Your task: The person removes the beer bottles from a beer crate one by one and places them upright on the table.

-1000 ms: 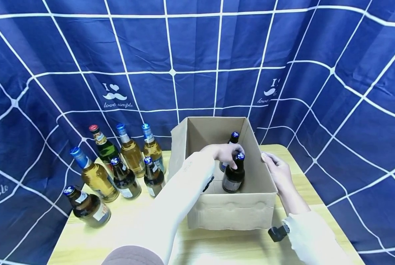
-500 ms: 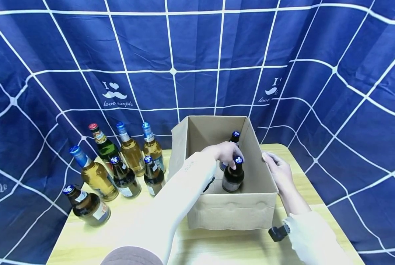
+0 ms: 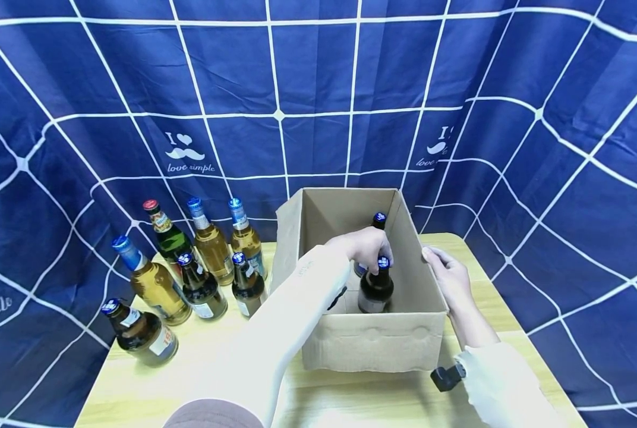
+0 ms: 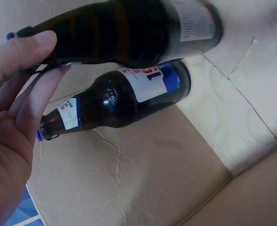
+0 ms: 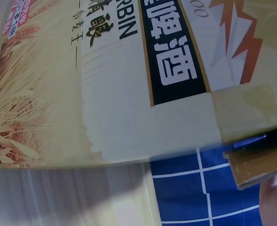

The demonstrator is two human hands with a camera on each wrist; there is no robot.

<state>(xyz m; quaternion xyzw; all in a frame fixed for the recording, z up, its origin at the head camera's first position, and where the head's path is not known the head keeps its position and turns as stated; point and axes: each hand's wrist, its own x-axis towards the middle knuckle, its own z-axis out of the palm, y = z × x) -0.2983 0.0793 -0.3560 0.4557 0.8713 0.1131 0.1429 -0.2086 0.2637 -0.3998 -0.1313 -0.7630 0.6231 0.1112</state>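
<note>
My left hand (image 3: 369, 246) reaches into an open cardboard box (image 3: 372, 342) and grips a brown beer bottle (image 3: 375, 291) by its neck. In the left wrist view, the thumb and fingers of the left hand (image 4: 16, 99) close round that bottle's neck below its blue cap. A second brown bottle (image 4: 124, 96), with a white and blue label, stands beside it in the box. On the box's right rim, my right hand (image 3: 449, 276) holds the cardboard edge. Only a bit of the right hand (image 5: 275, 202) shows in the right wrist view, near a flap of the box.
Left of the box, several bottles stand on the wooden table (image 3: 318, 398): a green bottle (image 3: 171, 238) with a red cap, amber bottles (image 3: 160, 291) with blue caps, and brown bottles (image 3: 147, 339). A blue gridded curtain (image 3: 318, 148) hangs behind and at both sides.
My left hand and the bottle it grips have shifted slightly lower and toward the box's near side. The right hand keeps its place on the rim, and the other bottles have not moved.
</note>
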